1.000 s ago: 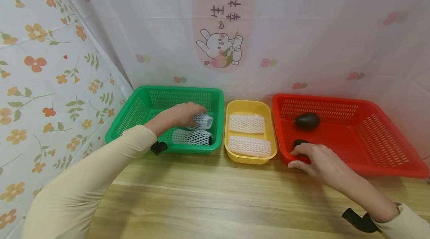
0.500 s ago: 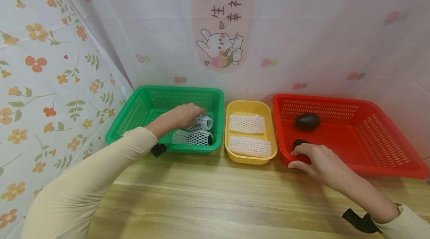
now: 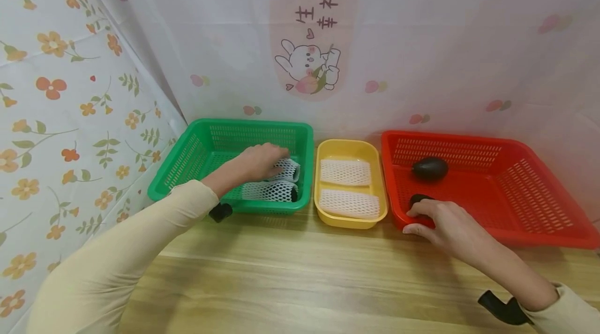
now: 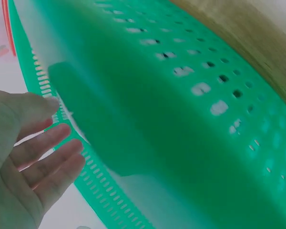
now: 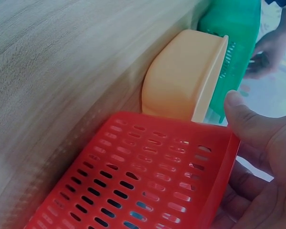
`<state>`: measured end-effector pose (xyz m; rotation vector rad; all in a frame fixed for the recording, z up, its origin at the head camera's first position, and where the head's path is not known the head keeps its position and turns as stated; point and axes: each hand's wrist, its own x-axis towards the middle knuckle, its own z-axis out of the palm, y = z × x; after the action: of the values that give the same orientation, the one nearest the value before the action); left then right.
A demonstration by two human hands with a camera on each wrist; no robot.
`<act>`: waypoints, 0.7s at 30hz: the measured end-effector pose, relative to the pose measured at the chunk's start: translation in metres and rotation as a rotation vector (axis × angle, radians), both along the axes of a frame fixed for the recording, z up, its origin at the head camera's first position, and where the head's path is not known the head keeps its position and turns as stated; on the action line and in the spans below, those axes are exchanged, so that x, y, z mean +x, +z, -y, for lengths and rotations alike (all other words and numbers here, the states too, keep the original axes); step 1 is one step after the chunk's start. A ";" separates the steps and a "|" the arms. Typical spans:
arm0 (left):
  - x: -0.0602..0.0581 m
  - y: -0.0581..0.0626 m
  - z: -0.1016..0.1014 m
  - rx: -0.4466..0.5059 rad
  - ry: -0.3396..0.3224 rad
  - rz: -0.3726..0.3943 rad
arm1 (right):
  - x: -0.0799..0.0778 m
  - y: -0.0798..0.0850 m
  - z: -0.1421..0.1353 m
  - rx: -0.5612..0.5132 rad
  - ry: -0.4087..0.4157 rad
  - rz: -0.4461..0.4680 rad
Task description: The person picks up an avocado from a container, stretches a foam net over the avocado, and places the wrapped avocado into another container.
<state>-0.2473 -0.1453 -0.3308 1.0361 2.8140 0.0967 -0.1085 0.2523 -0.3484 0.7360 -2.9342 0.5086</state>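
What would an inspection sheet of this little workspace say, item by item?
Surface: wooden table, bare in front.
Job's things: green basket holds two net-wrapped pieces; yellow tray holds two foam nets; red basket holds two dark avocados.
Clutter: nothing seen.
Hands: left hand rests on the rear wrapped piece in the green basket; right hand sits at the red basket's near corner, fingers on the nearer avocado.
Cables: nothing seen; black wrist mounts only.
Surroundings: flower-print sheets, rabbit picture.
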 end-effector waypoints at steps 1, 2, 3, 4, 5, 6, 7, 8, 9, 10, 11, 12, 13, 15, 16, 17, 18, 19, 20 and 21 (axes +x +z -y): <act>0.002 0.000 -0.001 0.016 0.005 -0.014 | 0.000 0.000 0.000 0.001 0.002 -0.005; 0.003 0.000 -0.002 0.030 0.008 -0.032 | 0.000 0.000 0.000 0.002 0.003 -0.008; 0.005 0.000 -0.004 0.046 0.013 -0.045 | 0.000 0.000 0.000 0.003 0.005 -0.011; 0.007 0.001 -0.006 0.061 0.018 -0.058 | 0.000 0.000 0.000 0.002 0.007 -0.013; 0.009 0.001 -0.008 0.072 0.023 -0.068 | 0.000 -0.001 0.000 0.002 0.007 -0.017; 0.011 0.001 -0.009 0.082 0.028 -0.075 | 0.000 -0.001 0.000 0.001 0.010 -0.020; 0.012 0.002 -0.012 0.090 0.034 -0.080 | 0.000 -0.001 0.000 -0.001 0.012 -0.022; 0.014 0.002 -0.014 0.097 0.038 -0.087 | 0.000 -0.001 0.000 -0.004 0.014 -0.022; 0.015 0.002 -0.016 0.104 0.043 -0.092 | 0.000 -0.001 0.000 -0.006 0.016 -0.022; 0.017 0.003 -0.018 0.111 0.047 -0.098 | 0.000 -0.001 0.000 -0.007 0.017 -0.021; 0.019 0.004 -0.020 0.119 0.050 -0.105 | 0.000 -0.001 0.000 -0.008 0.017 -0.020; 0.021 0.004 -0.021 0.130 0.048 -0.115 | 0.000 -0.001 0.000 -0.008 0.016 -0.017; 0.022 0.005 -0.023 0.139 0.043 -0.126 | 0.000 -0.001 0.000 -0.007 0.015 -0.013; 0.026 0.006 -0.027 0.163 0.024 -0.152 | 0.000 -0.001 0.000 -0.006 0.011 -0.008; 0.028 0.006 -0.029 0.170 0.010 -0.167 | 0.000 -0.001 0.000 -0.005 0.008 -0.005; 0.030 0.006 -0.031 0.178 -0.010 -0.182 | 0.000 -0.001 0.000 -0.004 0.006 -0.004; 0.032 0.006 -0.033 0.185 -0.031 -0.196 | 0.000 0.000 0.000 -0.004 0.003 0.000; 0.034 0.006 -0.035 0.191 -0.054 -0.209 | 0.000 0.000 0.000 -0.004 0.000 0.003; 0.036 0.005 -0.037 0.198 -0.078 -0.217 | 0.000 0.000 0.000 -0.003 -0.002 0.005; 0.038 0.004 -0.040 0.203 -0.104 -0.227 | 0.000 0.000 0.000 -0.002 -0.005 0.008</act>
<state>-0.2088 -0.1055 -0.3264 1.3135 2.9933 0.2757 -0.1087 0.2518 -0.3485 0.7278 -2.9417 0.5159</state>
